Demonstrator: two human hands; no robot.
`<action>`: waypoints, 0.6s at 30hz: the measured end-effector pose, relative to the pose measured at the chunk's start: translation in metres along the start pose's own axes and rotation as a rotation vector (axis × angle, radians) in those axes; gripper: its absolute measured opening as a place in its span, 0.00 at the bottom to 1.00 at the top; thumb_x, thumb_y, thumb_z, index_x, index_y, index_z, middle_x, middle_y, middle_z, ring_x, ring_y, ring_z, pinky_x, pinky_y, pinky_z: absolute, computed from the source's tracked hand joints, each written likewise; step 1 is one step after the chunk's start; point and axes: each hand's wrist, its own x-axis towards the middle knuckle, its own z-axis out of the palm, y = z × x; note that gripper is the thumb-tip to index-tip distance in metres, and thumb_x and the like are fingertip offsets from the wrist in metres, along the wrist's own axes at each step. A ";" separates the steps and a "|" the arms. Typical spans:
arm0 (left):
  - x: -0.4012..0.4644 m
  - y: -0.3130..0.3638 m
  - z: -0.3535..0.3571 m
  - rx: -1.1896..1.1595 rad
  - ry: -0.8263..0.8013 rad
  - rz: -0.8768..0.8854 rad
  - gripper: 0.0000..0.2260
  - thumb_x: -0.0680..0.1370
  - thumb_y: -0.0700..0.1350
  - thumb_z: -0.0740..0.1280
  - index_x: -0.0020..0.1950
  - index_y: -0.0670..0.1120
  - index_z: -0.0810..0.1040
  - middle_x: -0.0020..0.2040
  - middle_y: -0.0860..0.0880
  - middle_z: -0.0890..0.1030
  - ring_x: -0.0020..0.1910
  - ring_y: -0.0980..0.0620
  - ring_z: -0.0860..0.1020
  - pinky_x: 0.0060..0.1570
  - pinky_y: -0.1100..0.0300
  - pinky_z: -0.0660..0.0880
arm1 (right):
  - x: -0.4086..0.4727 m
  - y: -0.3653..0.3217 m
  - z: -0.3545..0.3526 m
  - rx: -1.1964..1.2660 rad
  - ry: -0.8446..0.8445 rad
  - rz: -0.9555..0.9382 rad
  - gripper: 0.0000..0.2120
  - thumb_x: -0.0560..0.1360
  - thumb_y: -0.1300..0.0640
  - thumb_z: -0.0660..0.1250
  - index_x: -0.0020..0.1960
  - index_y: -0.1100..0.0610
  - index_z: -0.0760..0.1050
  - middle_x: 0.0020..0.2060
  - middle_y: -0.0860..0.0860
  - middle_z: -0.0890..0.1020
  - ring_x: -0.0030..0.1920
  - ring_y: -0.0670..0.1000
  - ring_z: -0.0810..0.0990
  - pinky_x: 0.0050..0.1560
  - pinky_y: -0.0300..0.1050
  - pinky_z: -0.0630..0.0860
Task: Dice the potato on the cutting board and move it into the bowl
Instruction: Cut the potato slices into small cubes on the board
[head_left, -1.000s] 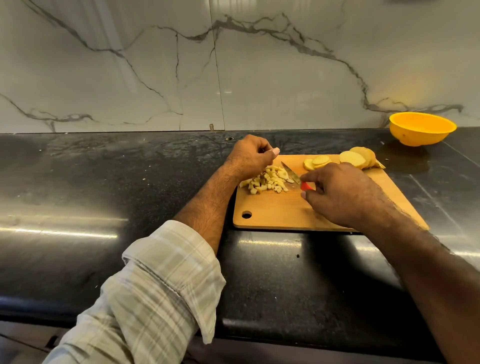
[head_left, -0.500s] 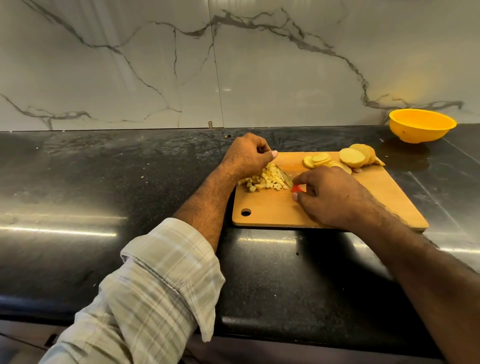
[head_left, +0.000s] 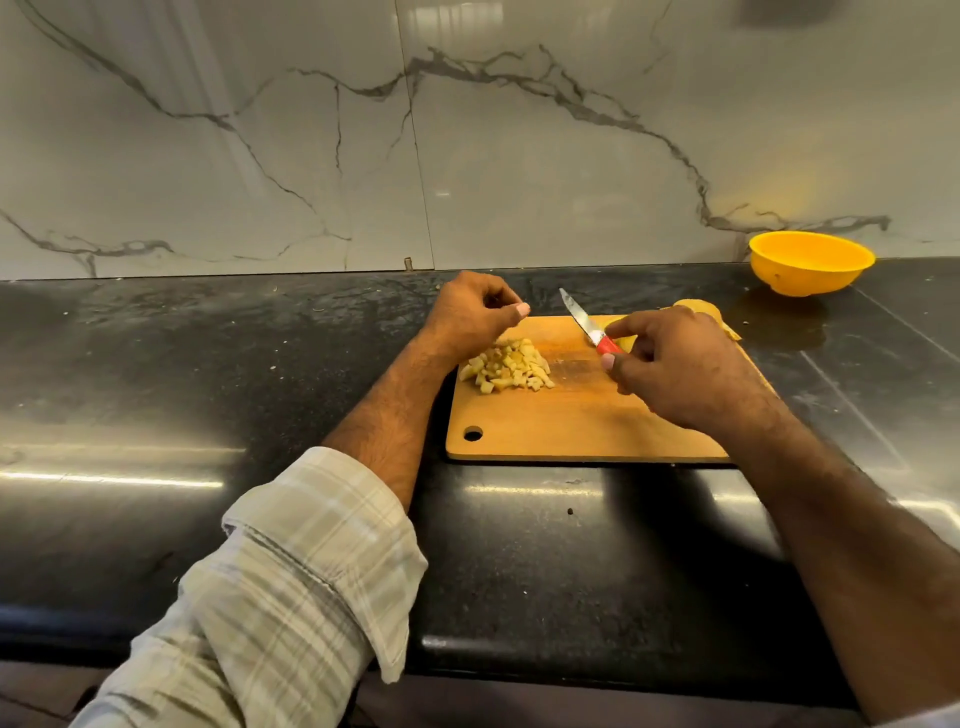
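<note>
**Knife lifted over the board, dice heaped at the left**

A plaid sleeve crosses the dark counter at the lower left. Its left hand hovers over the far left corner of the board, fingers loosely curled, thumb and fingertips near each other, holding nothing that can be seen. Just below that hand lies the diced potato, a small heap on the board's left part, above the hanging hole. To the right, the knife points up and away, its blade raised clear of the heap. The right hand pinches its red handle between thumb and fingers. Behind this hand, uncut potato pieces sit at the board's far right edge, mostly hidden. Far right, the yellow bowl stands on the counter by the marble wall, well apart from the board.
</note>
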 end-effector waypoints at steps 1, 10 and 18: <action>0.000 0.000 -0.005 -0.068 0.009 -0.020 0.05 0.78 0.47 0.77 0.49 0.46 0.86 0.45 0.48 0.86 0.47 0.49 0.85 0.51 0.51 0.84 | 0.000 0.002 -0.002 0.031 0.011 -0.001 0.21 0.80 0.48 0.72 0.72 0.50 0.78 0.46 0.48 0.86 0.46 0.50 0.83 0.50 0.50 0.83; -0.016 0.033 0.023 -0.022 -0.001 0.092 0.08 0.72 0.46 0.82 0.45 0.48 0.85 0.41 0.52 0.86 0.42 0.55 0.84 0.49 0.47 0.85 | 0.008 0.026 -0.019 0.044 0.153 0.078 0.12 0.77 0.53 0.74 0.60 0.51 0.83 0.44 0.49 0.84 0.43 0.48 0.81 0.38 0.45 0.79; -0.032 0.065 0.071 0.368 -0.218 0.176 0.19 0.74 0.69 0.73 0.54 0.56 0.84 0.53 0.60 0.83 0.52 0.58 0.80 0.66 0.43 0.65 | 0.009 0.031 -0.024 0.026 0.278 0.172 0.07 0.77 0.53 0.71 0.53 0.53 0.83 0.48 0.53 0.83 0.47 0.53 0.80 0.41 0.45 0.73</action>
